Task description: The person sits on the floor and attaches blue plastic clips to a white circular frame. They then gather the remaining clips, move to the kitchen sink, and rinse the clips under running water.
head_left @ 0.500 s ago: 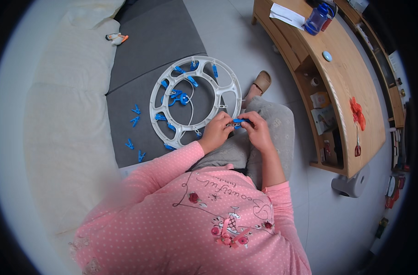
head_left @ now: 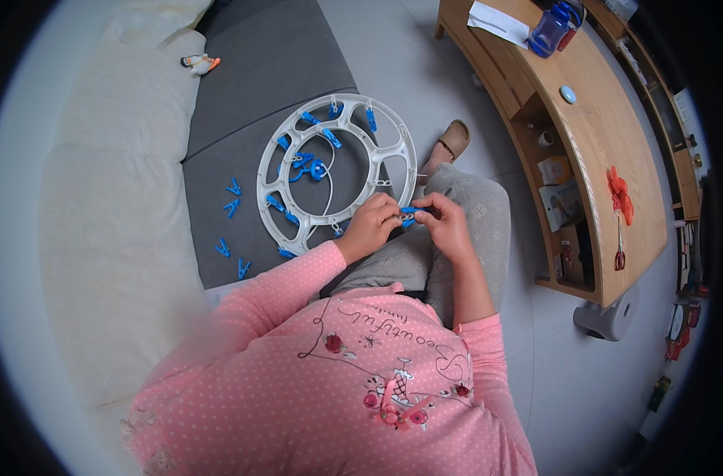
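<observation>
A white round clothes-hanger ring (head_left: 264, 186), with blue clothespins hung on it by short white chain links, lies tilted across the grey seat and my lap. My right hand (head_left: 447, 228) is closed in a pinch on a blue clothespin (head_left: 413, 211) at the ring's near right side. Close beside it, my left hand (head_left: 371, 228) pinches at a white link (head_left: 407, 216) by that clothespin; its fingertips partly hide the hold. Inside the ring lies a blue hook piece (head_left: 318, 170) with a white cord. Loose blue clothespins, such as one clothespin (head_left: 223, 247), lie left of the ring.
A cream sofa cushion (head_left: 123, 214) runs along the left, with a small toy (head_left: 200, 63) by it. On the right stands a curved wooden table (head_left: 584, 135) bearing a blue bottle (head_left: 548, 32), a red item (head_left: 619, 197) and scissors (head_left: 619, 255). A grey stool (head_left: 606, 319) is on the floor.
The ring has shifted slightly to the left and up. Both hands stay at the same clothespin, with only small finger movements.
</observation>
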Tool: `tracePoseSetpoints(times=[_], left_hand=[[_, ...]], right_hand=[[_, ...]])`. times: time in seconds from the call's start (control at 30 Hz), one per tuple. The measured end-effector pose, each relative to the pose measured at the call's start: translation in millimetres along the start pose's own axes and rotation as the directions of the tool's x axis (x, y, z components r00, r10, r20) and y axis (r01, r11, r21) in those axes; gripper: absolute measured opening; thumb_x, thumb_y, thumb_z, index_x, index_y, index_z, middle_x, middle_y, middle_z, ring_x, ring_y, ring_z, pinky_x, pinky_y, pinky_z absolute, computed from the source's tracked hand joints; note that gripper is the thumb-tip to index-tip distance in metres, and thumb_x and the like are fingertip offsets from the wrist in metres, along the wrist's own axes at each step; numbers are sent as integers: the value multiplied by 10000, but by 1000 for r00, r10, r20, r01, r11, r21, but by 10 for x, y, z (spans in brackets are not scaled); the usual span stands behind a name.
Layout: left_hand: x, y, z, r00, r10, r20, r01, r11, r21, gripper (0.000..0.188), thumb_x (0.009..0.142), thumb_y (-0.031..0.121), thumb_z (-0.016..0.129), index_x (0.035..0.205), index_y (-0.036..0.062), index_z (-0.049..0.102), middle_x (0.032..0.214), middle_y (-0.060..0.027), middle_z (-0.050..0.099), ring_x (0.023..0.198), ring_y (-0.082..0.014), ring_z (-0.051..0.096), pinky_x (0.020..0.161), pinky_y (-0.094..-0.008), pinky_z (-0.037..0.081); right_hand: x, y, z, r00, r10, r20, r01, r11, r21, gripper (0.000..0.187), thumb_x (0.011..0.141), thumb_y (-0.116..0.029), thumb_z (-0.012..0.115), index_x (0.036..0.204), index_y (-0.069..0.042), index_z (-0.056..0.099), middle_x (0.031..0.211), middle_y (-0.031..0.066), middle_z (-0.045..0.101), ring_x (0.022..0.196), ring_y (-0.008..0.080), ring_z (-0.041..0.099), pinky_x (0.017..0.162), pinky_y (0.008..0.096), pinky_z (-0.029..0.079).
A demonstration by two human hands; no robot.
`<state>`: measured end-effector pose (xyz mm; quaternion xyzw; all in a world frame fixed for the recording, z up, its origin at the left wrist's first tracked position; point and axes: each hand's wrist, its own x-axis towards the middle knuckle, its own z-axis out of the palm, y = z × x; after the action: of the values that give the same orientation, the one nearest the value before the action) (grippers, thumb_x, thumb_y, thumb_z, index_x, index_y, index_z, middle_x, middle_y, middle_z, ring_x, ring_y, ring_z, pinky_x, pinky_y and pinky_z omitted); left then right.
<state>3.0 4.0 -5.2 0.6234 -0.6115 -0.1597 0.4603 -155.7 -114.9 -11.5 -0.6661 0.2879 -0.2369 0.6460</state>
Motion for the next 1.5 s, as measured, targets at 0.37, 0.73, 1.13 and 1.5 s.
tracePoseSetpoints(times=[0.37, 0.73, 1.13, 1.5], left_hand=[[-14, 41, -36, 1000, 24, 16, -24, 1000, -12, 123, 754, 40, 685, 855, -8, 635, 847, -117, 572, 797, -291, 564, 712, -363, 458], [-90, -10, 43, 997, -73, -37, 71, 996, -48, 96, 774, 23, 688, 865, -2, 670, 830, -109, 593, 768, -266, 585, 673, -346, 464], [-87, 31, 98, 966, -256, -34, 249, 956, -153, 59, 825, 24, 666, 841, -30, 648, 811, -86, 580, 649, -161, 558, 567, -277, 421], [-47, 78, 43, 967, -252, -41, 243, 957, -158, 97, 831, 40, 678, 919, 2, 692, 830, -68, 599, 697, -146, 562, 624, -262, 444]], right_hand=[[75, -147, -64, 988, 64, 143, -59, 997, -44, 118, 813, 41, 675, 926, 10, 679, 865, 36, 651, 786, 107, 599, 702, 253, 475], [134, -125, -8, 986, 65, 152, -67, 998, 7, 107, 814, 45, 675, 916, 10, 678, 854, 35, 646, 796, 88, 590, 714, 250, 478], [91, -51, 23, 995, 32, 91, -32, 999, -8, 112, 781, 75, 668, 876, 18, 651, 812, 47, 595, 755, 114, 573, 685, 262, 465], [72, -160, -43, 999, 13, 38, -5, 977, -212, 111, 788, 23, 697, 892, 5, 662, 805, 48, 606, 755, 120, 582, 679, 252, 462]])
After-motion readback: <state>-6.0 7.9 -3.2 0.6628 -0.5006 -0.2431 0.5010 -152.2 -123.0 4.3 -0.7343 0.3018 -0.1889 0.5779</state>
